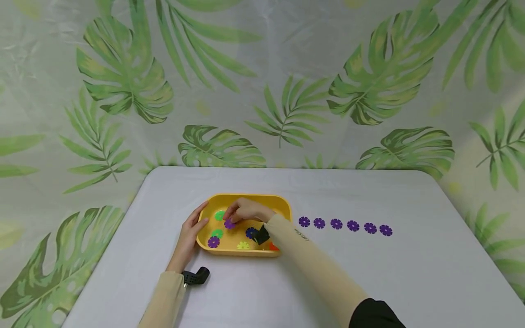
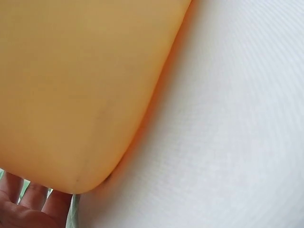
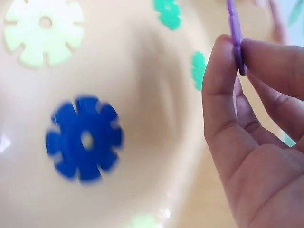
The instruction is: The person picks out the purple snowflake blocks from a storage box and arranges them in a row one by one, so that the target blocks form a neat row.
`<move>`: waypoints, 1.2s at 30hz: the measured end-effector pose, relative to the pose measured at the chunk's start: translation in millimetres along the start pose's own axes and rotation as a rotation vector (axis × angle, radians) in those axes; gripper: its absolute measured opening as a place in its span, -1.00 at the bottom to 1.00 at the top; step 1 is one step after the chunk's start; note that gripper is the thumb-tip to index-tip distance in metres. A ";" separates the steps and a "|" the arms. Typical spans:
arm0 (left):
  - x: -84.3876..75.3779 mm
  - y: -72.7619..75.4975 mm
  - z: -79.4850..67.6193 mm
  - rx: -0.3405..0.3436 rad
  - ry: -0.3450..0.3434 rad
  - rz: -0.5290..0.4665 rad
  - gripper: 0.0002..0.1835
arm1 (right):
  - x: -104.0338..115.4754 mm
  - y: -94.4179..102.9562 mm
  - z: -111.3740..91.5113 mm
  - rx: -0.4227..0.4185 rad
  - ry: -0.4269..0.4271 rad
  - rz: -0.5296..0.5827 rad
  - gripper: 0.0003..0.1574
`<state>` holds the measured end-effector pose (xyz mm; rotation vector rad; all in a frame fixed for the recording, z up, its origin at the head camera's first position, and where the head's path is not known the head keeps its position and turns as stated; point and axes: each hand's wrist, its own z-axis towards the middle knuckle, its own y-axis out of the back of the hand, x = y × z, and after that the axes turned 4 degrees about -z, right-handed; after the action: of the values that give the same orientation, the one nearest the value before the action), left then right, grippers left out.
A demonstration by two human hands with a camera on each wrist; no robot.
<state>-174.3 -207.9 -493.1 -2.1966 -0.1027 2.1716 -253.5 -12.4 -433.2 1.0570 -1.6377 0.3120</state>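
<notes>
My right hand is over the yellow tray and pinches a purple notched flower disc between thumb and fingertip, edge-on in the right wrist view. Below it in the tray lie a dark blue disc, two green discs, another purple disc, a yellow disc and a red-orange piece partly hidden by the right arm. At the tray's left end my left hand grips the rim, thumb on the inner side and fingers outside along the wall.
To the right of the tray, several purple discs lie in a spaced, slightly slanting row on the white tabletop. Behind the table hangs a leaf-patterned cloth. A black wrist camera sticks out from the left wrist.
</notes>
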 end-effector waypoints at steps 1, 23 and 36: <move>0.9 -0.1 0.3 -0.004 -0.004 0.002 -0.49 | 0.6 4.5 -3.9 -0.006 -0.004 0.010 -0.72; 2.3 0.1 0.2 -0.012 0.010 0.000 -0.49 | -60.6 123.7 -121.6 -0.217 -0.015 -0.034 -0.69; 3.1 0.0 -0.2 -0.005 0.000 -0.008 -0.48 | -145.7 176.5 -225.3 -0.406 -0.082 0.010 -0.57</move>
<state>-174.0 -207.7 -496.1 -2.1953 -0.1173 2.1688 -244.0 308.5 -426.3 0.7604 -1.6887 -0.0595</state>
